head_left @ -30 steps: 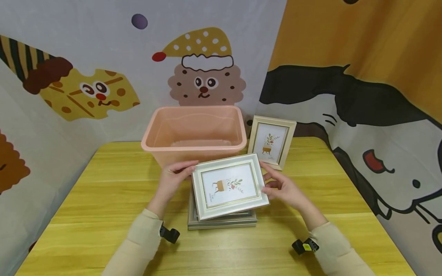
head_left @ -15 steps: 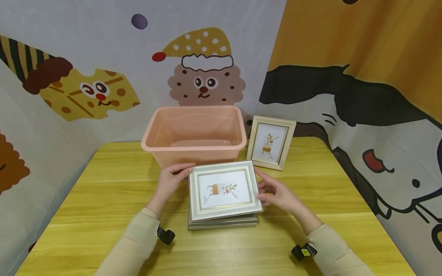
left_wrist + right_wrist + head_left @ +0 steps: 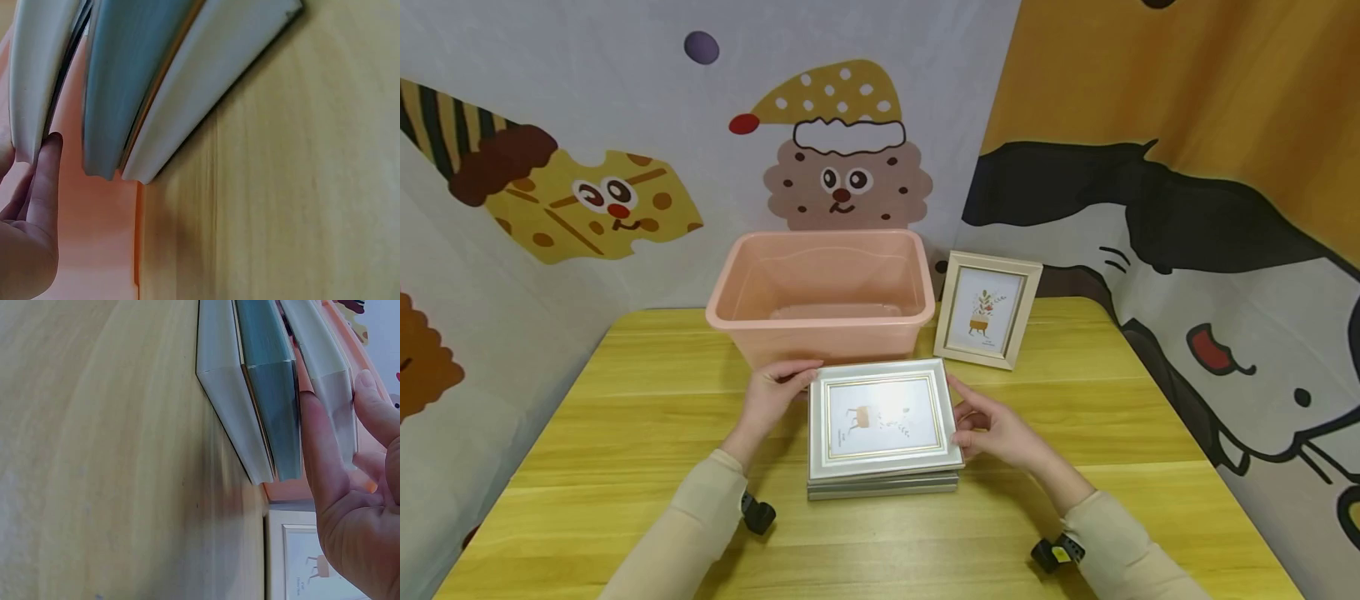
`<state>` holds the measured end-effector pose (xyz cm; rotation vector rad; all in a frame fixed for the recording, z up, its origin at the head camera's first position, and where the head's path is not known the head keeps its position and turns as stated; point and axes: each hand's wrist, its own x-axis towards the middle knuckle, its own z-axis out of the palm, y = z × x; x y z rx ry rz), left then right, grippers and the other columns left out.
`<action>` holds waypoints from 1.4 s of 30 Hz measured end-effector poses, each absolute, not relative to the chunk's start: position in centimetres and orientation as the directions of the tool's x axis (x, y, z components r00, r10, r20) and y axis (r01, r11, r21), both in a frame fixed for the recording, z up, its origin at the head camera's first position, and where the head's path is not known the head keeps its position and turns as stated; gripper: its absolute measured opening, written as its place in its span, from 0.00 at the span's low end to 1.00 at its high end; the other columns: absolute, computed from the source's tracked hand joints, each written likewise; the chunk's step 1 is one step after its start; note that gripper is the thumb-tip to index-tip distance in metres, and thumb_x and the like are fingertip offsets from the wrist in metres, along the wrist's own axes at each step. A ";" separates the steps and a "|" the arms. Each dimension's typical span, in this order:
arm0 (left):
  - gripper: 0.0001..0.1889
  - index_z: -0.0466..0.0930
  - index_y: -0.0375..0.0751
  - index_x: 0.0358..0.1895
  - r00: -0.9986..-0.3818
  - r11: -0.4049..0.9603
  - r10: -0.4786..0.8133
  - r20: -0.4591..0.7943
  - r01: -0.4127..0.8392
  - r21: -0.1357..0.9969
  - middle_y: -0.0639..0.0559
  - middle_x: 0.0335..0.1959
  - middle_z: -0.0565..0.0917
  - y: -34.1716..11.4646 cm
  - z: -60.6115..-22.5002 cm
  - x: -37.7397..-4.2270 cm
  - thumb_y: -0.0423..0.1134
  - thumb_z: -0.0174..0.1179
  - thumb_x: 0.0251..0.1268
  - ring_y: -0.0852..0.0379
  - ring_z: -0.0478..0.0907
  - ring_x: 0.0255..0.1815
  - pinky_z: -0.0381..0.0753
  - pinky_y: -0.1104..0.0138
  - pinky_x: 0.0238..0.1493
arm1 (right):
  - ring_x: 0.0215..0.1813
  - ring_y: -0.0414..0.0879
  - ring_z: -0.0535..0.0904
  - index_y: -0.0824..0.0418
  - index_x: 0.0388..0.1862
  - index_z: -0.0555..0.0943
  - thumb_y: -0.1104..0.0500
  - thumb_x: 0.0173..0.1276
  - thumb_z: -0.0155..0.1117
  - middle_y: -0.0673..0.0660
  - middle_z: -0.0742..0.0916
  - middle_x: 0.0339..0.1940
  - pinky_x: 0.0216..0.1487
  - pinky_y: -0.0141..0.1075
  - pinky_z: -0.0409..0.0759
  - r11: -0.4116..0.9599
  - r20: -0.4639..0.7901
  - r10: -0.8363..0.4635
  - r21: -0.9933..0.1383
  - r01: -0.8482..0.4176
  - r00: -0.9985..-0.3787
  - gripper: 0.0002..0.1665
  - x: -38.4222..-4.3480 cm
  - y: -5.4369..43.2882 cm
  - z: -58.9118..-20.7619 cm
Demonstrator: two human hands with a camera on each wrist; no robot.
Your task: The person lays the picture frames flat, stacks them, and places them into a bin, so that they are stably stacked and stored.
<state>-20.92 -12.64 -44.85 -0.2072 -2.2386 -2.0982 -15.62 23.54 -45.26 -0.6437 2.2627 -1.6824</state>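
Observation:
A white picture frame [image 3: 883,419] with a gold inner edge lies nearly flat over a stack of two frames, its print turned sideways. My left hand [image 3: 772,404] pinches its far left corner, and my right hand [image 3: 996,425] holds its right edge between thumb and fingers. In the left wrist view a gap shows between the held frame [image 3: 39,81] and the blue-grey frame [image 3: 128,87] below it. The bottom frame [image 3: 200,94] of the stack is pale and rests on the table. The right wrist view shows my index finger [image 3: 322,447] under the held frame's edge.
A pink plastic tub [image 3: 823,337] stands right behind the stack. To its right a cream picture frame [image 3: 947,321] with a plant print stands upright, leaning back. The wooden table [image 3: 625,433] reaches back to a cartoon-print curtain [image 3: 655,50].
The white frame has come down and to the left, from tilted to nearly level and lined up over the stack. Both hands have moved with it, keeping their hold.

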 end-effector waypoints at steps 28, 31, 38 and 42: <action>0.10 0.85 0.26 0.47 -0.993 0.141 -0.003 0.118 0.117 0.983 0.33 0.45 0.85 -12.0 -45.7 -21.3 0.25 0.65 0.63 0.64 0.82 0.30 0.87 0.54 0.38 | 0.40 0.49 0.79 0.69 0.79 0.50 0.67 0.61 0.72 0.65 0.80 0.43 0.43 0.36 0.83 0.274 0.110 -0.532 -0.916 -0.294 -0.839 0.54 -15.9 23.7 -45.9; 0.10 0.84 0.24 0.47 -0.993 0.158 -0.007 0.115 0.112 0.981 0.31 0.46 0.85 -11.9 -45.6 -21.2 0.24 0.64 0.63 0.63 0.82 0.30 0.87 0.59 0.36 | 0.41 0.49 0.79 0.68 0.79 0.50 0.66 0.61 0.72 0.65 0.80 0.43 0.43 0.36 0.83 0.276 0.099 -0.533 -0.918 -0.284 -0.840 0.55 -15.9 23.7 -45.8; 0.09 0.87 0.29 0.45 -0.982 0.234 -0.008 0.188 0.181 0.955 0.37 0.46 0.86 -12.0 -46.0 -21.2 0.27 0.67 0.61 0.54 0.83 0.44 0.82 0.74 0.41 | 0.40 0.49 0.78 0.69 0.79 0.50 0.66 0.62 0.72 0.65 0.79 0.43 0.41 0.34 0.83 0.277 0.075 -0.538 -0.925 -0.260 -0.840 0.54 -15.9 23.7 -45.9; 0.09 0.88 0.31 0.44 -0.978 0.268 0.006 0.207 0.201 0.942 0.40 0.44 0.87 -12.3 -46.2 -21.1 0.29 0.69 0.60 0.52 0.83 0.47 0.81 0.74 0.43 | 0.39 0.49 0.78 0.71 0.78 0.50 0.67 0.62 0.71 0.65 0.78 0.42 0.40 0.32 0.82 0.267 0.068 -0.545 -0.931 -0.250 -0.836 0.53 -15.9 23.8 -46.1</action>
